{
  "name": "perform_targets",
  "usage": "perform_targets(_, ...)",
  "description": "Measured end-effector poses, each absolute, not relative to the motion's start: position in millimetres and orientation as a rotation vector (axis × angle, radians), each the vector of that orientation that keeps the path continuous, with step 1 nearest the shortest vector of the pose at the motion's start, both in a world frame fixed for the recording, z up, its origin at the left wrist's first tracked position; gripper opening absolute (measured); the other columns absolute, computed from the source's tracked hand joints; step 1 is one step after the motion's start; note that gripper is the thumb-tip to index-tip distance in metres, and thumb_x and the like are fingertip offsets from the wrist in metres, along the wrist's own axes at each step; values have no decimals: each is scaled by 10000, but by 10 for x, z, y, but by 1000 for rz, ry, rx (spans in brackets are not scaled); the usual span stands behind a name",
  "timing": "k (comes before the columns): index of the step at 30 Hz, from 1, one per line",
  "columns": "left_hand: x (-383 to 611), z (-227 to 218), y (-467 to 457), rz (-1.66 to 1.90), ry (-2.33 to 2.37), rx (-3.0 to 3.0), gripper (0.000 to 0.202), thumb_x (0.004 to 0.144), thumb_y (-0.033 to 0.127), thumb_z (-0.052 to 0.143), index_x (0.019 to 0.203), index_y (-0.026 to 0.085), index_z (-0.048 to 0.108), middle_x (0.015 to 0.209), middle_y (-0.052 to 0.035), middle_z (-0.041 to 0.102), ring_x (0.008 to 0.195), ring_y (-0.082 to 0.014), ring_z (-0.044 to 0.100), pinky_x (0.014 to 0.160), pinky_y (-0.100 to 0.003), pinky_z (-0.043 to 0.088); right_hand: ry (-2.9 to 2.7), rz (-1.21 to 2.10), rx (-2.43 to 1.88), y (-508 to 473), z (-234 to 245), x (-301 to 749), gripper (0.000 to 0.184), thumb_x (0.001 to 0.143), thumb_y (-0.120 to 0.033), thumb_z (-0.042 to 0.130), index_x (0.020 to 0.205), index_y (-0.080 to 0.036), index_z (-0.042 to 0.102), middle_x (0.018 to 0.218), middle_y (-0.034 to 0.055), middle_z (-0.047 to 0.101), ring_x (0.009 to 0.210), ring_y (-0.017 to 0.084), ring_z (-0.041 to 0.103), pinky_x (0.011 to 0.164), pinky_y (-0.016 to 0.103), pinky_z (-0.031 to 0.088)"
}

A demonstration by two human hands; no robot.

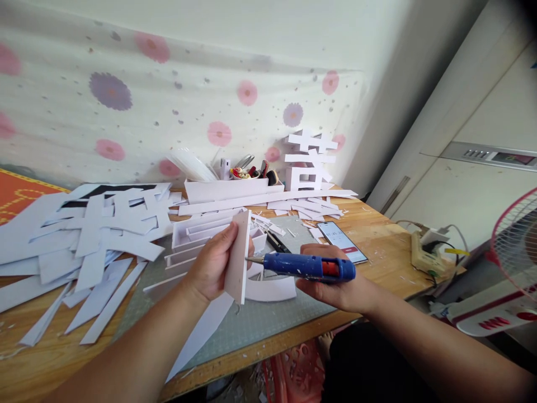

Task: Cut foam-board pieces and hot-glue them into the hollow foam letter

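Two hands are working above the green cutting mat [247,330]. The left hand [213,263] is gripping a white panel [238,266], holding it upright and slightly tilted, seemingly to turn one face toward the nozzle [258,259]. The right hand [335,282] is closing around a blue glue gun [293,266], apparently levelled sideways for aim; whether the nozzle is touching, I cannot tell. The panel is sitting between left thumb [224,239] and fingers, which are curling behind it.

Wooden table [380,235]: grey-green cutting mat [235,338], phone [343,242], white cutouts [93,238], white box [230,191].
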State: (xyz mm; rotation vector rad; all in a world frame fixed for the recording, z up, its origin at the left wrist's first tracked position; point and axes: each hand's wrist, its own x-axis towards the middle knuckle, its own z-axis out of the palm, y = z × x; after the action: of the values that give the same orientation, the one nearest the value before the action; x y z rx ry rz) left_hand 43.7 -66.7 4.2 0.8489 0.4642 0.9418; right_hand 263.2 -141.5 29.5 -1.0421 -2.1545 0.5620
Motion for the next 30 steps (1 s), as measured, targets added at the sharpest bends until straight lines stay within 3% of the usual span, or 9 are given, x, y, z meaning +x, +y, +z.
perform_targets(12, 442, 99, -677, 946, 434, 848, 470, 745, 529, 712, 561, 141, 521, 488, 23, 486, 402, -61, 382, 382, -178, 323, -2229, 662, -1048, -1456, 297, 2619, 224, 767, -231, 588, 627, -209, 415, 632, -27, 454, 571, 118, 440, 532, 264, 335)
perform_targets(23, 438, 105, -675, 956, 424, 827, 454, 803, 513, 658, 577, 147, 511, 491, 19, 488, 420, -70, 409, 389, -172, 351, -2192, 725, -1012, -1466, 353, 2602, 131, 761, -213, 600, 688, -207, 492, 751, 17, 571, 651, 146, 503, 599, 292, 407)
perform_targets(30, 433, 122, -671, 924, 454, 840, 478, 826, 554, 607, 581, 152, 519, 472, 22, 468, 394, -70, 394, 384, -184, 351, -2235, 677, -1023, -1460, 317, 2614, 162, 766, -239, 603, 667, -213, 478, 701, 3, 538, 636, 150, 494, 589, 295, 389)
